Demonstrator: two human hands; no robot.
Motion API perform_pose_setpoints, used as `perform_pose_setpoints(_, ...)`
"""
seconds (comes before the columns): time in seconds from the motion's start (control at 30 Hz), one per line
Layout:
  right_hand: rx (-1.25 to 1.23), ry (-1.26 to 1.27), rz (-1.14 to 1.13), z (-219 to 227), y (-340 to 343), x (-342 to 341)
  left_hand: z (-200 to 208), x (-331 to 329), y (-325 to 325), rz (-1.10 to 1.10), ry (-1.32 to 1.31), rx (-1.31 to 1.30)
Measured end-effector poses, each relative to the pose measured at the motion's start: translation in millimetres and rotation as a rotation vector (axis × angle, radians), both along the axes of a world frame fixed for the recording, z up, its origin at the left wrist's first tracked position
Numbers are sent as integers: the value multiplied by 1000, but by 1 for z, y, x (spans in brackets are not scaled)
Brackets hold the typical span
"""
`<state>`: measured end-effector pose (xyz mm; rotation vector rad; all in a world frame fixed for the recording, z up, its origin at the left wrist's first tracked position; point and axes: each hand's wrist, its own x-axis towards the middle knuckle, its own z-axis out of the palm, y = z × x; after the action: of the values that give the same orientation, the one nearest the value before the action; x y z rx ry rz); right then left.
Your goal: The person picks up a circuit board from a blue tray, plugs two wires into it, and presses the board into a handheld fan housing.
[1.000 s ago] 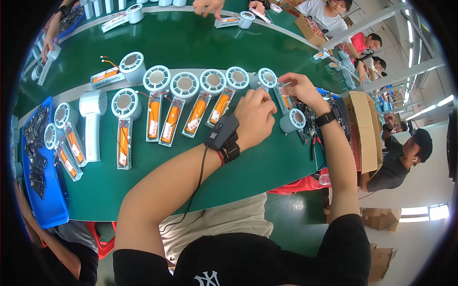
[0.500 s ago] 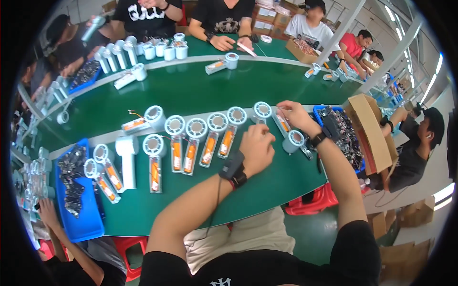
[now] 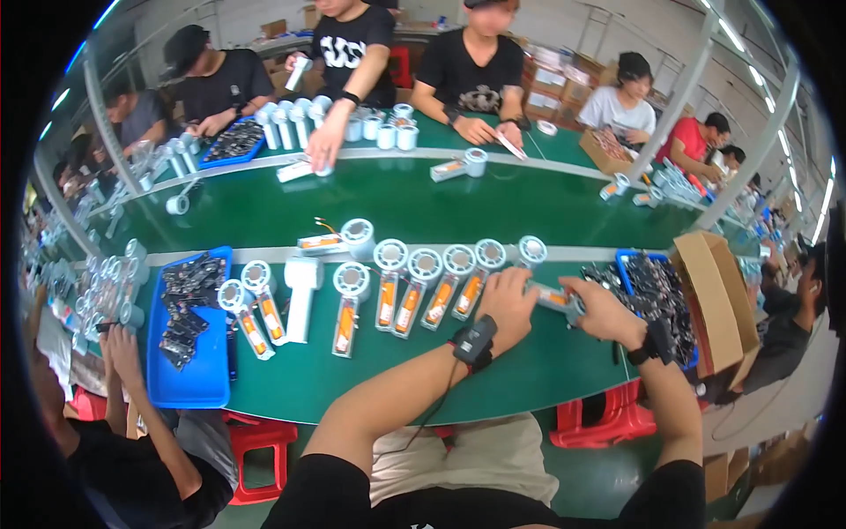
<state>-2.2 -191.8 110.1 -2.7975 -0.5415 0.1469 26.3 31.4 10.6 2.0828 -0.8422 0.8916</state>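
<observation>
My right hand [image 3: 606, 310] is closed on a small handheld fan [image 3: 553, 298], its handle pointing left toward my other hand. The fan's round head is mostly covered by my fingers. My left hand [image 3: 506, 309] is bent with its fingers curled just left of that handle; what its fingertips hold is hidden. Right above it shows the round head of another fan [image 3: 531, 249], its handle out of sight behind my hand. To the left stands a row of pale blue fans [image 3: 426, 264] with open handles showing orange batteries. Among them lies a closed white-handled fan [image 3: 303, 300].
A blue tray [image 3: 189, 392] of dark circuit boards lies left, another blue tray [image 3: 624, 257] right beside a cardboard box [image 3: 709, 300]. Beyond a grey rail, co-workers sit across the green table [image 3: 397, 198]. A co-worker's hand [image 3: 328, 141] reaches to a fan there. Red stools [image 3: 608, 419] stand below.
The whole view has shifted, so the table appears further right and lower. My right hand has turned the fan from upright to nearly sideways. A co-worker opposite has reached down to a fan.
</observation>
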Motion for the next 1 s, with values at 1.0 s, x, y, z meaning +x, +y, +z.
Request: perform_pose_setpoints(1.0, 79, -751, 148, -68, 54, 42, 7, -4, 7, -47, 189, 197)
